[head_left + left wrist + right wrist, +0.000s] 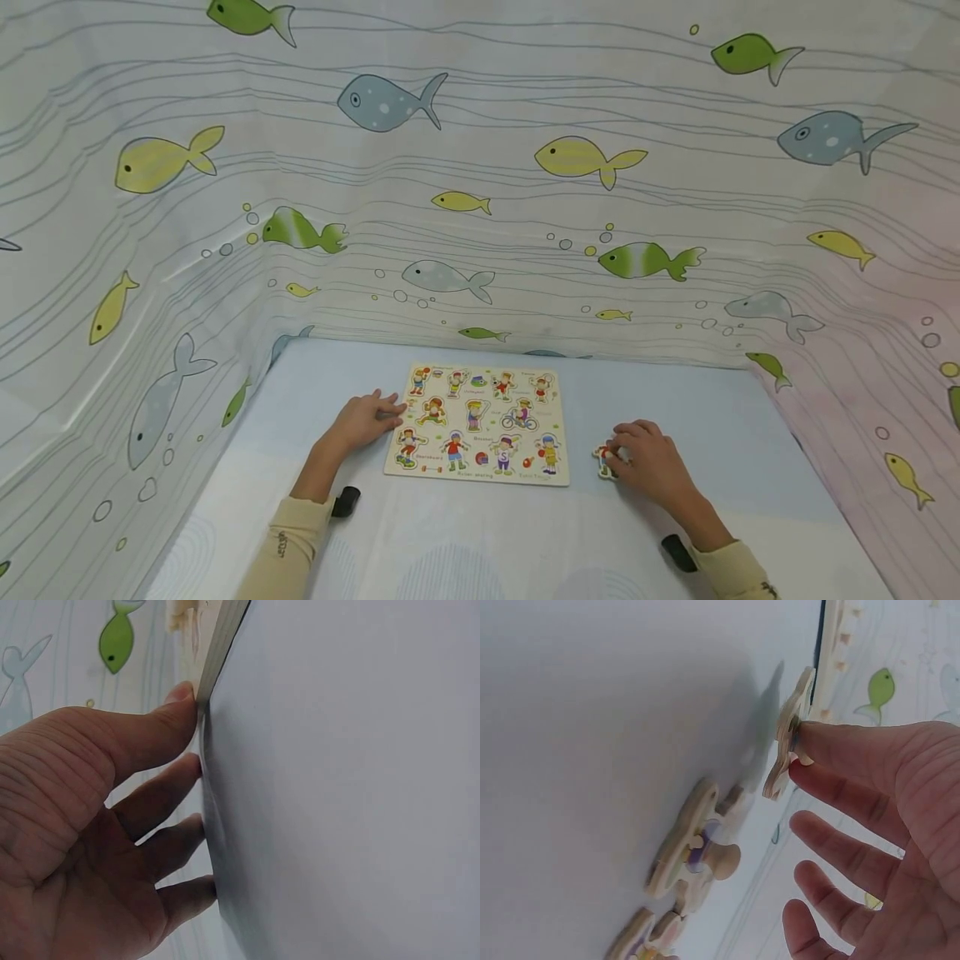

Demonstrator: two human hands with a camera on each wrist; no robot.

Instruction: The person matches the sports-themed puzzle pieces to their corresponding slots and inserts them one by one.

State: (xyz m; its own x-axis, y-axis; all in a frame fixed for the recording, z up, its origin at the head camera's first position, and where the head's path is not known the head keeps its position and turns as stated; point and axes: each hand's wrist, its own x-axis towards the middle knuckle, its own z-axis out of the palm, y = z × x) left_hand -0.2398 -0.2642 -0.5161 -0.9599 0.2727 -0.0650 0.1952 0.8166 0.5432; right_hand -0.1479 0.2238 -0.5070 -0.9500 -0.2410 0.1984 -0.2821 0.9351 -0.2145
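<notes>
A pale wooden puzzle board printed with colourful sporty children lies on the table. My left hand rests at its left edge, the thumb touching the board's side and the other fingertips on the table surface. To the right of the board, my right hand pinches a small wooden puzzle piece between thumb and index finger, its remaining fingers spread. The held piece stands tilted just over the table in the right wrist view. Nearby lies a knobbed puzzle piece, and another piece sits partly out of frame.
A light blue and white cloth covers the table. Fish-patterned sheeting rises behind it and on both sides. A black wrist device is by the left cuff and another by the right.
</notes>
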